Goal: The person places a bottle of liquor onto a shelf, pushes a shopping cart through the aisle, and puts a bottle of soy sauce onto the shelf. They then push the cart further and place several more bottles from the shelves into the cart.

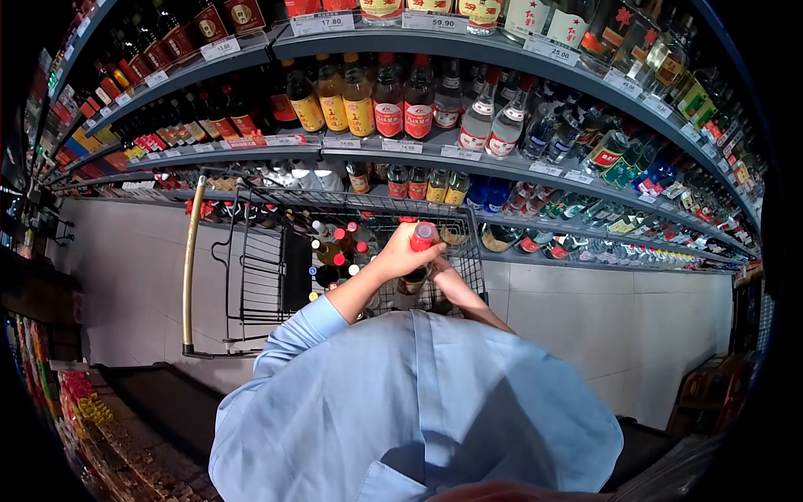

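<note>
Over the shopping cart (259, 316) I hold a bottle with a red cap (424, 233), its top pointing up towards me. My left hand (399, 257) is closed round the upper part of the bottle. From the other side my right hand (444, 273) is closed against it too, its fingers partly hidden behind the bottle and my left hand. Several capped bottles (340, 259) with red, white, blue and yellow caps stand in the cart basket left of my hands. The label of the held bottle is mostly hidden.
Shelves (293, 152) packed with liquor bottles and price tags curve across the front and right. The cart handle (192, 268) is at the left. Pale floor tiles (569, 314) lie on both sides, with another display (84, 418) at the lower left.
</note>
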Demonstrator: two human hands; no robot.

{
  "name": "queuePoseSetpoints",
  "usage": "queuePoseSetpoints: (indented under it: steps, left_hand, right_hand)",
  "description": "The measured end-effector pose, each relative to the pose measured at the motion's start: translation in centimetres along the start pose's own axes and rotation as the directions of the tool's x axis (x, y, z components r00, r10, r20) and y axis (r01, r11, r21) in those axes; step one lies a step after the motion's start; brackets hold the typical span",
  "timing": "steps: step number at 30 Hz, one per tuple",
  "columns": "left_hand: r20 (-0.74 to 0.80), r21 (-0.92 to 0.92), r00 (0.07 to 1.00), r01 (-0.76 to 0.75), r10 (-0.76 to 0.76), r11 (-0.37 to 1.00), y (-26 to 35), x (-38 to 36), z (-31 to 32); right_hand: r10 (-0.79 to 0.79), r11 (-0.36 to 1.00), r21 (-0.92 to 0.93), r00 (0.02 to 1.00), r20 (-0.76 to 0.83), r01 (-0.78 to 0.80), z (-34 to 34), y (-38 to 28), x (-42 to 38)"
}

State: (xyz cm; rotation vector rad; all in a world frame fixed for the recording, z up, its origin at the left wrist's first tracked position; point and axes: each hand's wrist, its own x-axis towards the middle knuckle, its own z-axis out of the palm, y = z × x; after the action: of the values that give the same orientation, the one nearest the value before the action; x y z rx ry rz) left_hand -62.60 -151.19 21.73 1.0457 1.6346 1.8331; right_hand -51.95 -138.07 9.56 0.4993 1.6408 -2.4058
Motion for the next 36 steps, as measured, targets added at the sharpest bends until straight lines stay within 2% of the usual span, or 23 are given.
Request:
queuePoseSetpoints:
  steps: [2, 3, 4, 6, 8, 10, 12, 14, 20, 24, 28, 30, 31, 32, 34, 35, 36]
  left_hand:
    - [0.017, 0.001, 0.999, 0.040, -0.040, 0.999, 0.2, 0.2, -0.8]
    - [0.014, -0.043, 0.999, 0.049, -0.048, 0.998, 0.3, 0.4, -1.1]
    - [0.013, -0.087, 0.998, 0.060, -0.059, 0.994, 0.4, 0.6, -1.3]
    - [0.029, -0.290, 0.992, 0.126, -0.123, 0.949, 1.8, 0.8, -1.7]
    - [0.010, -0.474, 0.994, 0.097, -0.105, 0.875, 3.1, 1.4, -2.3]
    - [0.006, -0.550, 0.994, 0.091, -0.105, 0.830, 4.4, 2.0, -3.0]
    - [0.003, -0.559, 0.995, 0.087, -0.103, 0.825, 6.5, 2.5, -3.2]
    - [-0.002, -0.541, 0.995, 0.087, -0.105, 0.836, 7.4, 2.9, -3.2]
    - [-0.016, -0.505, 0.993, 0.096, -0.120, 0.858, 6.4, 2.3, -2.9]
    - [-0.017, -0.514, 0.986, 0.136, -0.169, 0.847, 4.7, 1.4, -2.3]
    - [-0.016, -0.331, 0.993, 0.106, -0.118, 0.938, 1.9, 0.0, -1.4]
    - [0.013, -0.108, 0.998, 0.065, -0.064, 0.992, -0.6, -0.9, -0.8]
    - [0.042, -0.047, 0.995, 0.097, -0.095, 0.994, -0.8, -1.3, -0.3]
    - [0.054, -0.010, 0.991, 0.123, -0.123, 0.992, -1.6, -1.7, 0.4]
    - [0.044, 0.031, 0.990, 0.130, -0.131, 0.991, -3.5, -2.7, 1.5]
    - [0.041, 0.001, 0.981, 0.190, -0.190, 0.982, -4.2, -3.3, 2.0]
    - [0.044, -0.006, 0.978, 0.203, -0.202, 0.979, -5.3, -3.7, 2.3]
  right_hand:
    - [-0.059, 0.903, -0.403, 0.971, 0.230, 0.150, -0.6, -2.2, -0.7]
    - [0.057, 0.899, -0.431, 0.955, 0.292, 0.078, 0.7, -4.5, -1.2]
    - [-0.016, 0.814, -0.545, 0.945, 0.327, 0.202, 1.5, -5.3, -1.3]
    - [-0.090, 0.901, -0.371, 0.935, 0.344, 0.223, 2.4, -5.5, -1.2]
    - [-0.185, 0.836, -0.455, 0.939, 0.291, 0.306, 3.8, -7.8, -2.0]
    - [-0.342, 0.822, -0.368, 0.894, 0.288, 0.434, 4.5, -7.9, -1.5]
    - [-0.390, 0.773, -0.442, 0.890, 0.237, 0.456, 5.4, -8.5, -1.6]
    - [-0.452, 0.812, -0.302, 0.866, 0.216, 0.499, 6.1, -8.7, -1.5]
    - [-0.458, 0.838, -0.203, 0.855, 0.245, 0.507, 5.9, -7.4, -1.3]
    - [-0.395, 0.858, -0.247, 0.886, 0.245, 0.450, 5.1, -6.0, -1.6]
    - [-0.234, 0.905, -0.269, 0.913, 0.335, 0.330, 4.2, -5.5, -2.0]
    - [-0.123, 0.844, -0.459, 0.933, 0.338, 0.277, 2.8, -4.4, -2.0]
    - [-0.077, 0.814, -0.529, 0.947, 0.311, 0.240, 2.1, -3.6, -1.9]
    - [-0.095, 0.727, -0.632, 0.951, 0.293, 0.268, 0.9, -1.9, -1.4]
    - [-0.158, 0.657, -0.673, 0.934, 0.319, 0.341, -0.3, -0.2, -1.4]
    - [-0.167, 0.751, -0.583, 0.944, 0.286, 0.310, -0.7, 0.8, -1.7]
    - [-0.158, 0.758, -0.580, 0.947, 0.279, 0.297, -1.2, 1.9, -1.7]
